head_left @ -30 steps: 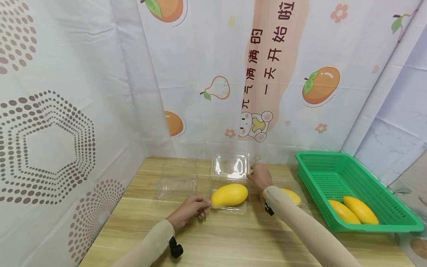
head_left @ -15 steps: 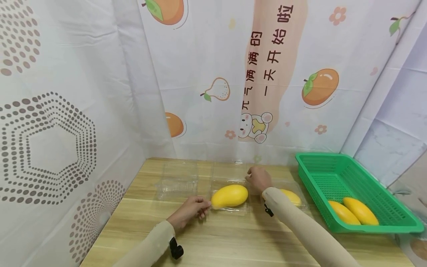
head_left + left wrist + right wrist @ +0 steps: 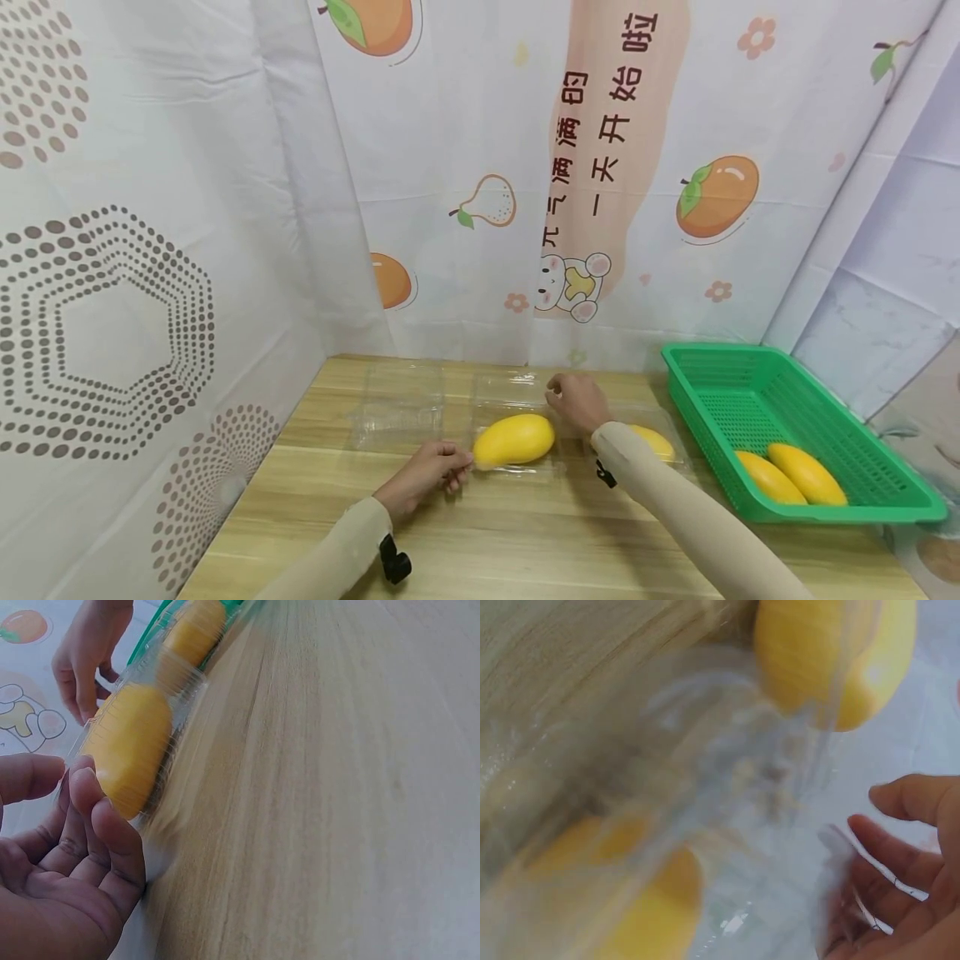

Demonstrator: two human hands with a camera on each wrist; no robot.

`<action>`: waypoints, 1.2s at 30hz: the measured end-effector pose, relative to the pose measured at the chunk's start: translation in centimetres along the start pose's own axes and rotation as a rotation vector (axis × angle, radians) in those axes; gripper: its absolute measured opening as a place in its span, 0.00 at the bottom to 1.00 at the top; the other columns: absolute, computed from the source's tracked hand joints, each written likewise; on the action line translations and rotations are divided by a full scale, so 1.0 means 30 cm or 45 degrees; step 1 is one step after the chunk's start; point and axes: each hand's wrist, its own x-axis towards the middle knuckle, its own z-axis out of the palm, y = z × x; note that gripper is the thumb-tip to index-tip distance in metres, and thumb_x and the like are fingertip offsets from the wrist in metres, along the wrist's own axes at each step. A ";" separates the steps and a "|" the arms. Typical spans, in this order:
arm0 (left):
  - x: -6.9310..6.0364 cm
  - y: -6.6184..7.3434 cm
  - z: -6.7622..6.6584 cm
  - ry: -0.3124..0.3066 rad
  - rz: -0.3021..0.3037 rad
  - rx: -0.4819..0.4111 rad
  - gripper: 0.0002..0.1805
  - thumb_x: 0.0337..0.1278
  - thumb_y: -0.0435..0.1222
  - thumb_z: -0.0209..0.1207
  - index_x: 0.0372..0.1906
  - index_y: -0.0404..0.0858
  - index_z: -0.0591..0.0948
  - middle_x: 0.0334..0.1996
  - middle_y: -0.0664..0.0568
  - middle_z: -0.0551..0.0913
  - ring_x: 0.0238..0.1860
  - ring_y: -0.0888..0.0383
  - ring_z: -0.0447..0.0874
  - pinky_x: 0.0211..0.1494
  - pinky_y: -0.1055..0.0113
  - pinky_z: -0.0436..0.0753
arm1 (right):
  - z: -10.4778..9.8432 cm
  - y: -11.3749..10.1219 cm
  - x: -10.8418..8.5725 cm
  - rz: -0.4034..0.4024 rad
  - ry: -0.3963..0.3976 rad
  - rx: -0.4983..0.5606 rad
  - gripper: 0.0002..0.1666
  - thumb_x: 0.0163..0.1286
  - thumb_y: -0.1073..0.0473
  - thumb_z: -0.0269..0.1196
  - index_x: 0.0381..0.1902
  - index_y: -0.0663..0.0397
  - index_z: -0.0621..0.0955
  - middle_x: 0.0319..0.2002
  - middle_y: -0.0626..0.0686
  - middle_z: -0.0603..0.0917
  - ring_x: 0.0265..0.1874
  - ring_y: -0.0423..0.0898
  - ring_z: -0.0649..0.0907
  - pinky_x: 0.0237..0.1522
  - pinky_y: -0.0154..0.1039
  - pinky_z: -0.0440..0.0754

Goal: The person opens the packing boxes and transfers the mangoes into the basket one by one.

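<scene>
A yellow mango (image 3: pixel 513 440) lies in the base of a clear plastic clamshell box (image 3: pixel 517 471) on the table. The box's clear lid (image 3: pixel 510 390) stands raised at the back. My left hand (image 3: pixel 426 479) pinches the box's left edge with thumb and fingertips, as the left wrist view also shows. My right hand (image 3: pixel 579 403) is at the lid's right side. In the right wrist view its thumb (image 3: pixel 911 796) is apart from the bent fingers, which touch the lid's blurred edge. Behind my right forearm is another mango (image 3: pixel 654 442) in a second clear box, partly hidden.
A further clear box (image 3: pixel 397 421) stands with its lid up at the left. At the right is a green plastic basket (image 3: pixel 885 454) holding two mangoes (image 3: pixel 810 473). A printed curtain (image 3: pixel 450 275) hangs right behind the table (image 3: pixel 487 542).
My right hand has moved slightly left, and the lid's reflections have shifted as the lid tilts. My left hand and the mango in the middle box have hardly moved.
</scene>
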 end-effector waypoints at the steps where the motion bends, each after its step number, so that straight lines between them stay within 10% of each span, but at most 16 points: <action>1: 0.000 0.000 0.000 -0.001 0.000 0.002 0.19 0.73 0.42 0.61 0.44 0.25 0.82 0.31 0.46 0.83 0.27 0.59 0.76 0.32 0.69 0.79 | -0.004 -0.005 -0.002 -0.024 -0.002 0.026 0.10 0.70 0.59 0.68 0.44 0.60 0.88 0.40 0.55 0.88 0.41 0.53 0.86 0.45 0.51 0.85; 18: 0.005 -0.006 -0.005 -0.019 0.009 -0.002 0.19 0.73 0.42 0.60 0.44 0.25 0.82 0.32 0.45 0.83 0.28 0.59 0.76 0.32 0.69 0.79 | -0.040 -0.062 -0.056 -0.515 -0.292 -0.012 0.27 0.64 0.49 0.75 0.53 0.62 0.85 0.50 0.57 0.87 0.48 0.56 0.84 0.53 0.53 0.82; 36: 0.006 -0.009 -0.007 -0.028 0.002 -0.009 0.21 0.72 0.42 0.62 0.45 0.23 0.82 0.31 0.46 0.83 0.27 0.60 0.76 0.31 0.71 0.78 | 0.019 -0.075 -0.065 -0.539 -0.399 -0.160 0.37 0.51 0.55 0.83 0.56 0.65 0.83 0.45 0.54 0.80 0.43 0.50 0.78 0.51 0.48 0.80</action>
